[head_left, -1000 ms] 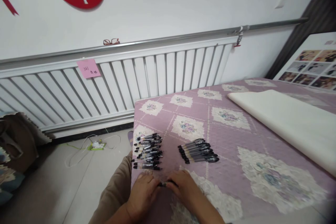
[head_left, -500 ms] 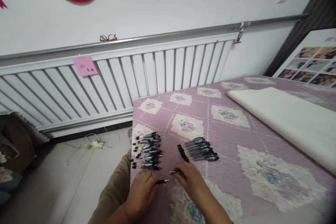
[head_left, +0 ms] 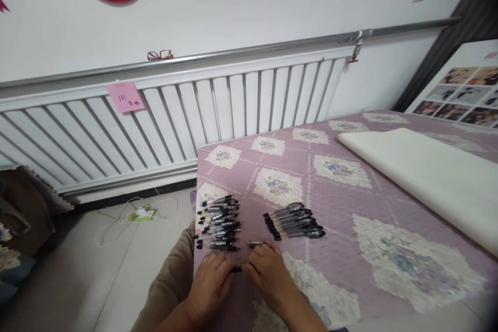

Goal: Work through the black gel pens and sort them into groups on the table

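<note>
Pen [head_left: 236, 268] sits low on the purple cover [head_left: 342, 202], just nearer than the pile [head_left: 218, 223], and it is pinched at both ends. The left hand [head_left: 210, 286] has its fingertips closed on one end and the right hand [head_left: 268, 275] has its fingertips closed on the other. Only a short black stretch shows between them.

Handling looks easy: a light, stiff plastic stick with a smooth barrel. It would roll on a hard top, but this quilted cover should hold it. The safest hold is probably the dark grip section or the cap. Pull straight along the barrel, because a sideways bend could snap the clip.

Now the count. One pen is in the hands. One loose piece [head_left: 254, 243], clear with a dark tip, lies right of the pile, just past the right fingertips. The pile itself is stacked and overlapping, a dozen or more, and I can't give an exact number. The row [head_left: 293, 222], further right of the pile, is laid neatly side by side, roughly seven. A single cream roll [head_left: 424, 176] lies far right of the pile, well apart from everything.
</note>
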The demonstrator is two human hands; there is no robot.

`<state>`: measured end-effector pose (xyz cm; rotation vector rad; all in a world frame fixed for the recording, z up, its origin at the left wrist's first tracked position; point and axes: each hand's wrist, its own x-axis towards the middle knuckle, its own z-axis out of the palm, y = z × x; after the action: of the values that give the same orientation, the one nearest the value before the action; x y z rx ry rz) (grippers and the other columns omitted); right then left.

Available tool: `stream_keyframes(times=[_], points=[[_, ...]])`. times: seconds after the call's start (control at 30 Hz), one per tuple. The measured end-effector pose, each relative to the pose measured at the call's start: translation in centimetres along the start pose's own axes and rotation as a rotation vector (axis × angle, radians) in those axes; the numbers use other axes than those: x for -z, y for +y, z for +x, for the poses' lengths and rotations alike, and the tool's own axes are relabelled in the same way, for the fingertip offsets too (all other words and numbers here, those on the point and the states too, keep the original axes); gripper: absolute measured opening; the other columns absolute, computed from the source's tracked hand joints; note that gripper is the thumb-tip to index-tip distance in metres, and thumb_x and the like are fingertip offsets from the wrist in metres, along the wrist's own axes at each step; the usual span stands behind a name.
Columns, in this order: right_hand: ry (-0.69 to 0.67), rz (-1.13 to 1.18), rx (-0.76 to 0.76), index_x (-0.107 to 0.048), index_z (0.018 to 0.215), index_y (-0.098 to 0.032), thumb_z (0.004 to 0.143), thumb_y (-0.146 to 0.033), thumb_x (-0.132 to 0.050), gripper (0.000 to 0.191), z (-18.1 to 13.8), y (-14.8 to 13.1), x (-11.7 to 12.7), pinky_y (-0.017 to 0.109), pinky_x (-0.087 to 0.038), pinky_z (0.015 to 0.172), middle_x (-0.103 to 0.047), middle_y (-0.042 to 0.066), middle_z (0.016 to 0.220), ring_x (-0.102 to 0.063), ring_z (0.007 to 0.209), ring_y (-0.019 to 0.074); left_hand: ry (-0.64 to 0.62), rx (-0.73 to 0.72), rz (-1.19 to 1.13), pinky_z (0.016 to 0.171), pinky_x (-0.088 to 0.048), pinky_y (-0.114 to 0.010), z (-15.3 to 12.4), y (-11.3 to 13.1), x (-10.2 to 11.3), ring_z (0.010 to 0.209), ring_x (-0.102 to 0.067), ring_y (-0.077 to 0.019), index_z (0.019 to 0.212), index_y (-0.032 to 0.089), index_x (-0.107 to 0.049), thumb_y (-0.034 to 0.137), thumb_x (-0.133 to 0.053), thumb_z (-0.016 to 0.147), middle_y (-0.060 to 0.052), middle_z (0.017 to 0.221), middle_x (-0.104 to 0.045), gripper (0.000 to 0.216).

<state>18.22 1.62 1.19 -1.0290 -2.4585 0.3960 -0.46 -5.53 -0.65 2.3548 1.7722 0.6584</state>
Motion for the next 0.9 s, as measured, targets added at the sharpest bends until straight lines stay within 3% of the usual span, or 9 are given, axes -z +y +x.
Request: stream_keyframes(times=[0.37,0.5,0.6,0.73,0.9], points=[[-0.059,0.144,-0.028,-0.061,0.079,-0.022,0.083,-0.019,-0.065,0.006,0.0,0.0,0.0,0.032,-0.036,0.083,-0.064,-0.001,0.084,-0.056,0.087,0.0175,0.001,-0.01,0.026,0.075,-0.046,-0.032,0.0,-0.2,0.0,0.084,-0.058,-0.0202,0.099,0.023,-0.063,0.019,-0.046,0.09,-0.003,0.088,-0.064,0.019],[-0.072,0.224,-0.061,-0.059,0.086,-0.022,0.077,-0.013,-0.067,0.015,-0.1,-0.6,0.6,0.032,-0.038,0.084,-0.064,0.0,0.091,-0.056,0.092,0.0183,0.011,-0.026,0.005,0.078,-0.047,-0.033,0.1,-0.1,0.1,0.086,-0.058,-0.0202,0.104,0.024,-0.062,0.02,-0.046,0.091,-0.003,0.091,-0.065,0.021],[-0.06,0.229,-0.099,-0.059,0.092,-0.022,0.075,-0.02,-0.071,0.021,-0.1,-0.9,0.8,0.033,-0.038,0.086,-0.064,0.001,0.096,-0.056,0.095,0.0199,0.002,-0.017,0.01,0.078,-0.046,-0.034,0.0,-0.1,0.0,0.087,-0.058,-0.021,0.103,0.024,-0.062,0.019,-0.048,0.09,-0.003,0.092,-0.065,0.02],[-0.064,0.116,-0.091,-0.06,0.08,-0.022,0.083,-0.026,-0.065,0.007,0.0,-0.6,0.2,0.036,-0.035,0.087,-0.065,0.0,0.086,-0.057,0.089,0.0194,-0.013,0.014,0.017,0.077,-0.046,-0.035,0.0,-0.2,-0.1,0.085,-0.057,-0.0221,0.098,0.023,-0.062,0.018,-0.051,0.089,-0.003,0.09,-0.064,0.015],[-0.076,0.095,-0.042,-0.061,0.075,-0.021,0.086,-0.02,-0.061,0.011,0.0,-0.1,-0.2,0.034,-0.035,0.084,-0.064,-0.001,0.081,-0.056,0.084,0.0168,-0.029,0.012,0.018,0.078,-0.046,-0.036,-0.1,-0.2,0.0,0.086,-0.057,-0.0222,0.099,0.023,-0.062,0.018,-0.05,0.09,-0.004,0.092,-0.064,0.016]])
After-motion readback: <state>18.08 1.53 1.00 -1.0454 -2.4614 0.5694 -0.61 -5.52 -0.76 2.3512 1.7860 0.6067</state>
